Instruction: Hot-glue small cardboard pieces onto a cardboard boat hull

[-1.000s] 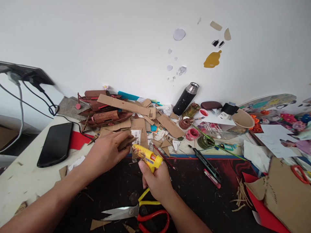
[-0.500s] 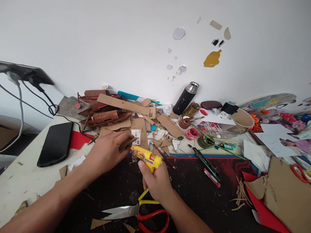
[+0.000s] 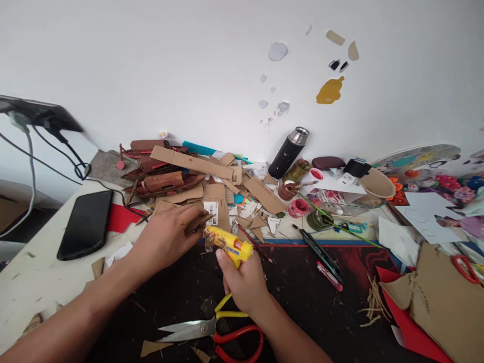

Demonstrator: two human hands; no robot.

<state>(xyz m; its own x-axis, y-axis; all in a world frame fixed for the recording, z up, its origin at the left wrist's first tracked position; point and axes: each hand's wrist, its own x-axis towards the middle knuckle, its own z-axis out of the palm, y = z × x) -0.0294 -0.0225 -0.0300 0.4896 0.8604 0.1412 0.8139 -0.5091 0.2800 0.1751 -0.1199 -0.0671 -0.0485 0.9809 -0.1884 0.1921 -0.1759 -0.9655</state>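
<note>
Two hands were kept busy: a light, stiff cardboard piece (image 3: 199,222) was pinched in the left hand (image 3: 166,237) just left of the glue gun (image 3: 228,243), whose handle was gripped tight by the right hand (image 3: 245,285).

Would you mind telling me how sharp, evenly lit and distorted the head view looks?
Head view: soft, even light, faint shadows; the yellow glue gun in the right hand looks sharp; wide-angle bending shows on the black wall socket panel at the left edge.

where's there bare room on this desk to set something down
Bare patches: the white tabletop in front of the black phone, and the dark mat between the right hand and the red paper. The cardboard pile by the wall is crowded.
</note>
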